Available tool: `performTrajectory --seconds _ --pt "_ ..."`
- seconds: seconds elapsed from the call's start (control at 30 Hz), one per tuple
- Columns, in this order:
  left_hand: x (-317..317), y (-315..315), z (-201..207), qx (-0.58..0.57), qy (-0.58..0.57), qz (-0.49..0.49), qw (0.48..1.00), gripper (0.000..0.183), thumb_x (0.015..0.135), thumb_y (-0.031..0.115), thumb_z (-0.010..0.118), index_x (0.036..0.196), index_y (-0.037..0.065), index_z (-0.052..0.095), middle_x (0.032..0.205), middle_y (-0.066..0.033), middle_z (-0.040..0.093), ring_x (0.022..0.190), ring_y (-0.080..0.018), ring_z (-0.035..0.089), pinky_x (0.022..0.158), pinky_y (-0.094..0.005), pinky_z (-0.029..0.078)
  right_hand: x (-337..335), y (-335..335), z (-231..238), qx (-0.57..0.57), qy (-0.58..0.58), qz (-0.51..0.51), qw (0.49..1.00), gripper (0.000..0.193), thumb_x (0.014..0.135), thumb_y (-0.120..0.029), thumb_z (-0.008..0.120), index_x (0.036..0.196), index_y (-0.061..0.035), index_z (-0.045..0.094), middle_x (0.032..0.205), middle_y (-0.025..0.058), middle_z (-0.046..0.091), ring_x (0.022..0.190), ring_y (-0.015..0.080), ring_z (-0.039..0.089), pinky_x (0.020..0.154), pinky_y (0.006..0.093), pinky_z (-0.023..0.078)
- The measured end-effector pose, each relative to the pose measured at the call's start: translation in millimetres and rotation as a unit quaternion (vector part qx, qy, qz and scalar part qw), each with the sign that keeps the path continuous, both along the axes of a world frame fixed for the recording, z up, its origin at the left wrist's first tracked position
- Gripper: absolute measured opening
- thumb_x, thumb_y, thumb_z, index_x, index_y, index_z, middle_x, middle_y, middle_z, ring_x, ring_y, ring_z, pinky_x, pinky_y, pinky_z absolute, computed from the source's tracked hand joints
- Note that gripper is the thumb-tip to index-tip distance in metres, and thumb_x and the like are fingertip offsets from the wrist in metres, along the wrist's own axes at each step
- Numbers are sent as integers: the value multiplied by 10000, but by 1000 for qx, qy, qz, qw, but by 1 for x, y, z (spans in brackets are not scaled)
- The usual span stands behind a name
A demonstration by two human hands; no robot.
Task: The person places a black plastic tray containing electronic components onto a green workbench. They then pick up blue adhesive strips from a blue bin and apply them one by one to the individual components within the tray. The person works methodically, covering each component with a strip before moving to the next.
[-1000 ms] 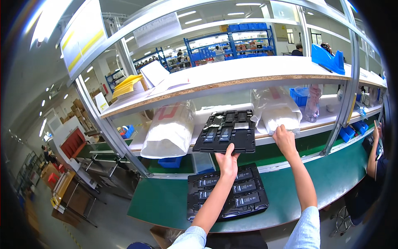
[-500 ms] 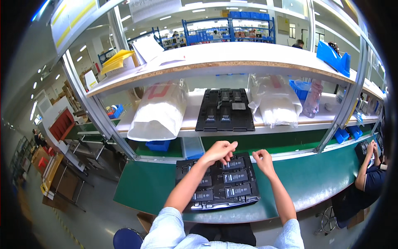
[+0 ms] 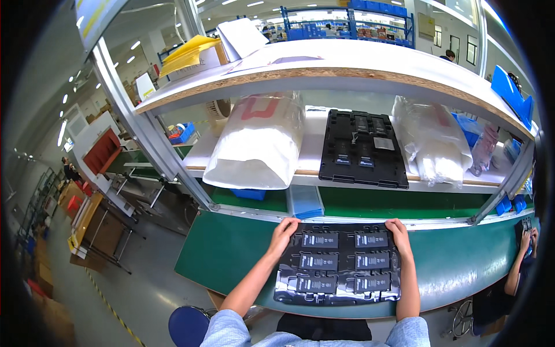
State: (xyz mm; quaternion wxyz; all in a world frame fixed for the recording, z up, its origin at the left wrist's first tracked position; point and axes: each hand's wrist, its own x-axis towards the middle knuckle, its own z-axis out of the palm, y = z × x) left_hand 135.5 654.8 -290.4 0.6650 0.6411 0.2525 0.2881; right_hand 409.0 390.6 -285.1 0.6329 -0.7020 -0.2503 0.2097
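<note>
The black tray [image 3: 346,254] is lying at the near side of the green table [image 3: 231,248], with 6 flat black packs [image 3: 373,261] sitting in its pockets in 2 columns of 3. The left hand [image 3: 285,234] is gripping its far left corner, and the right hand [image 3: 398,232] is gripping its far right corner. On both sides the fingers are curling narrowly over the edge and holding the tray; the parts reaching underneath are not showing. Whether the tray is resting flat or tilting a little, I am not managing to tell.

Its glossy, moulded surface is suggesting thin plastic, probably light in itself, with the packs adding most of the weight. A lift by 1 corner is likely inviting flex, so the left and right rims are looking like the best holds, with fingers supporting from below. The smooth skin is probably offering little grip. The packs are seeming stiff but delicate, and a steep tilt is risking a slide out of the pockets.

On the shelf [image 3: 315,139] at the far side, a similar tray [image 3: 384,173] is lying between a white bag [image 3: 254,156] on the left and a translucent bag [image 3: 428,133] on the right.
</note>
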Motion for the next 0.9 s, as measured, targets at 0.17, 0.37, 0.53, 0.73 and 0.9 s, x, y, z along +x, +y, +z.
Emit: performTrajectory --seconds 0.17,0.37,0.53,0.73,0.9 --pt "3 -16 1 -7 -16 -8 1000 194 930 205 557 970 24 614 996 -28 611 982 -107 513 907 -243 365 5 -15 3 -47 -15 -2 999 141 859 -155 542 825 -24 584 796 -21 568 785 75 486 739 227 400" --pt "6 25 23 15 111 -38 993 204 909 198 590 933 6 655 867 -28 651 810 -75 564 775 -231 442 22 5 35 -257 -189 56 946 224 798 -204 579 762 12 623 725 122 619 716 191 586 663 318 457" --pt "30 72 -11 341 84 74 934 519 546 166 837 1021 79 649 1124 -149 555 1083 -319 513 922 -409 436 18 101 53 -343 -375 129 852 319 755 -343 617 790 -38 704 809 194 671 813 337 649 745 398 515" --pt "54 87 -27 345 117 46 930 643 505 223 864 1099 116 645 1288 -192 460 1189 -356 458 1013 -416 385 -13 206 10 -315 -393 275 819 556 713 -576 677 810 -29 697 877 177 678 854 318 650 781 383 506" --pt "45 90 -6 297 131 -7 946 539 543 214 860 1044 113 687 1246 -183 493 1154 -332 498 977 -397 430 -14 211 -1 -207 -387 324 838 412 783 -436 686 826 -26 689 795 135 681 762 273 654 696 369 499"
